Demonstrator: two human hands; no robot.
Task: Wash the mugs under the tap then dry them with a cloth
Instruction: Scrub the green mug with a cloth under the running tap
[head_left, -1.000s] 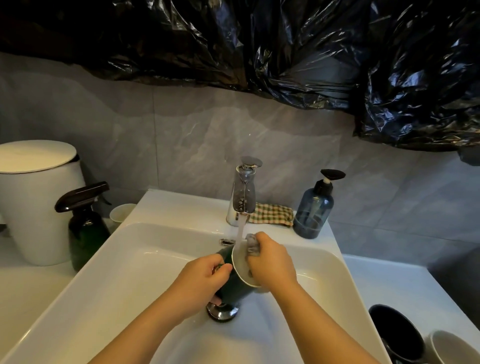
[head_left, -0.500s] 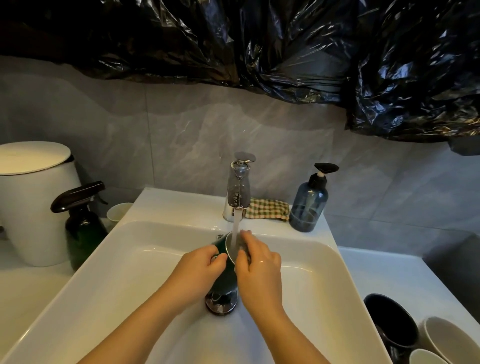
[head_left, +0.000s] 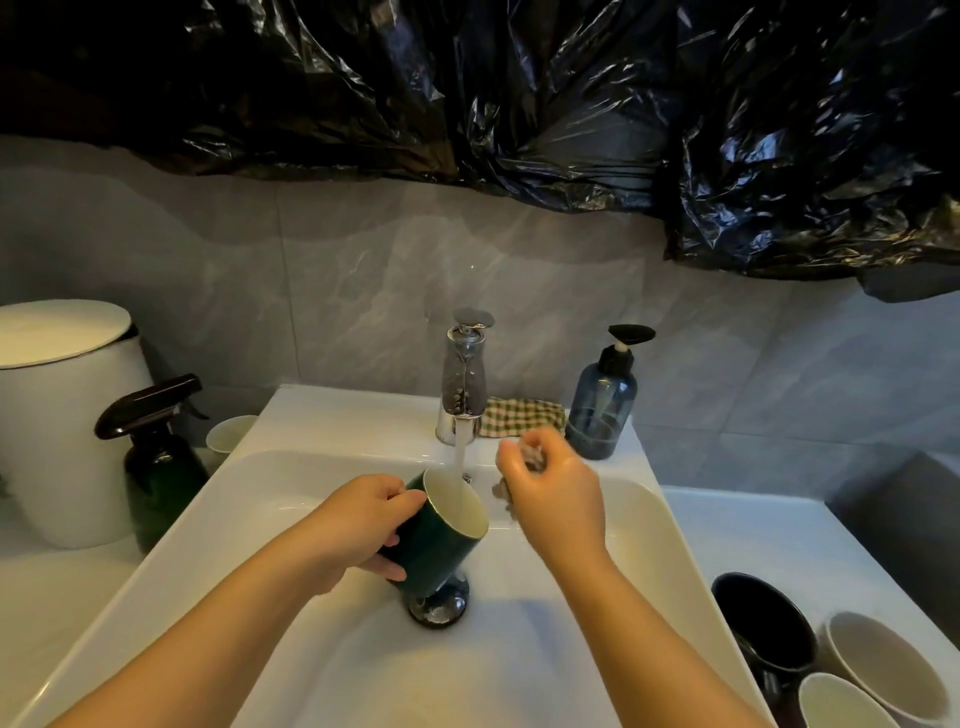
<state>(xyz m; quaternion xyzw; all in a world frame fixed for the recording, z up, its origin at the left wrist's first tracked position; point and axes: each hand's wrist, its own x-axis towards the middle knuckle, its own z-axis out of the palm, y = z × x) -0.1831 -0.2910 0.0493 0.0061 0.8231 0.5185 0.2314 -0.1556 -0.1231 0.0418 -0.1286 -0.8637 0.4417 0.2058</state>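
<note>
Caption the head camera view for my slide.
Left hand tilts a green mug under the running tap; right hand grips a grey rag.

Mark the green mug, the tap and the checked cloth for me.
green mug (head_left: 434, 551): head view, on its dark outer wall.
tap (head_left: 464, 376): head view, on the chrome body.
checked cloth (head_left: 524, 414): head view, on its folded top.

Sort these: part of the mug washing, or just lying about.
Job: dark green mug, chrome tap, grey rag, checked cloth, white basin, black mug, cream mugs at right.
Idle: blue pump bottle, green spray bottle, white lidded bin.
</note>
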